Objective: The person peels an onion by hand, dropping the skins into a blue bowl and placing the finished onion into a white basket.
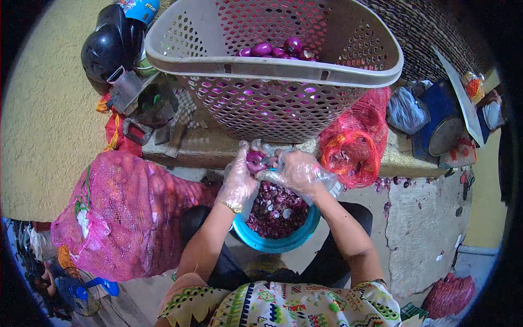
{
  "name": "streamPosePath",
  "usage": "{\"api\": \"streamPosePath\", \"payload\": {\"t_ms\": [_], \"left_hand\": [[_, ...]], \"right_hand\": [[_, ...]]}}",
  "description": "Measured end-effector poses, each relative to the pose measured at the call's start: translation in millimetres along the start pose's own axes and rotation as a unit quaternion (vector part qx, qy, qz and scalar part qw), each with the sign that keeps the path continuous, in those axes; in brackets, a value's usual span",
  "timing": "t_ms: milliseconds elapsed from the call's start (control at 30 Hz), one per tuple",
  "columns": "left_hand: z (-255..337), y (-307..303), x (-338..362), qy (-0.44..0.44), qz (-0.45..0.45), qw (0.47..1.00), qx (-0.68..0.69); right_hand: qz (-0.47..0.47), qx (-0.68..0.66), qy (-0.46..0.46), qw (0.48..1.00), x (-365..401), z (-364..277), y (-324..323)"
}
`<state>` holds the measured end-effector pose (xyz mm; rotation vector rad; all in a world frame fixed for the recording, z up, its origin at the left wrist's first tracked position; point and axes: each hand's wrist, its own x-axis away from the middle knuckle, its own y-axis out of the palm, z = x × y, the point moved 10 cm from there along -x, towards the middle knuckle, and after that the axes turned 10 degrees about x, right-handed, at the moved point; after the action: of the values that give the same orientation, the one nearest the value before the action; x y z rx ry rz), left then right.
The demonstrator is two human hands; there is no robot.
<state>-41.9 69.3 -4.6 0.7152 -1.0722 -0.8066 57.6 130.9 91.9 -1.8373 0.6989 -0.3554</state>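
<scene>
My left hand [238, 179], in a clear plastic glove, is closed around a red onion [254, 162]. Also gloved, my right hand [300, 170] is closed on what looks like a small knife [268, 161], its short grey blade against the onion and a bit of blue showing by the fingers. Both hands meet just above the far rim of a blue basin [267, 247]. Purple onion skins and pale scraps [277, 211] fill the basin, which sits between my knees.
A tall perforated basket [261, 117] holding red onions [261, 50] stands on the ledge ahead. Full pink mesh sack [136, 212] at left; red mesh bag [354, 150] at right. Black helmet [106, 49] upper left. Another sack [449, 295] lies lower right.
</scene>
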Motion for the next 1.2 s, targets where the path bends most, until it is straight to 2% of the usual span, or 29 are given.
{"api": "streamPosePath", "payload": {"t_ms": [200,267,367,467,700,767,900,967,1000,1067,1200], "left_hand": [[-3,-1,-8,-0.017,-0.029,0.998,0.062],[-2,7,-6,-0.028,-0.076,0.996,0.035],[0,9,-4,0.006,-0.049,0.998,0.044],[-1,2,-11,0.007,-0.051,0.994,0.092],[-3,9,-7,-0.011,-0.075,0.994,0.078],[-3,-7,-6,0.003,0.038,0.998,0.059],[-5,4,-2,-0.011,0.008,0.994,0.108],[-5,-1,2,-0.014,0.068,0.992,0.105],[-5,-3,1,-0.014,0.068,0.992,0.105],[-4,-7,-5,-0.014,0.030,0.996,0.077],[-2,-25,-14,-0.017,0.055,0.998,0.032]], "right_hand": [[-0.013,-0.012,0.002,1.000,-1,-1,2],[-0.005,-0.011,-0.002,1.000,-1,-2,2],[0.040,-0.028,-0.016,0.999,-1,-2,-1],[-0.004,-0.004,0.000,1.000,-2,2,7],[0.000,0.009,-0.020,1.000,-2,3,12],[-0.009,0.015,-0.040,0.999,-2,5,19],[0.002,0.020,-0.049,0.999,-2,5,19],[-0.016,0.032,-0.073,0.997,-2,3,24],[-0.016,0.032,-0.073,0.997,-2,3,25],[-0.034,0.071,-0.089,0.993,-2,0,29],[-0.041,0.092,-0.122,0.987,2,-9,29]]}}
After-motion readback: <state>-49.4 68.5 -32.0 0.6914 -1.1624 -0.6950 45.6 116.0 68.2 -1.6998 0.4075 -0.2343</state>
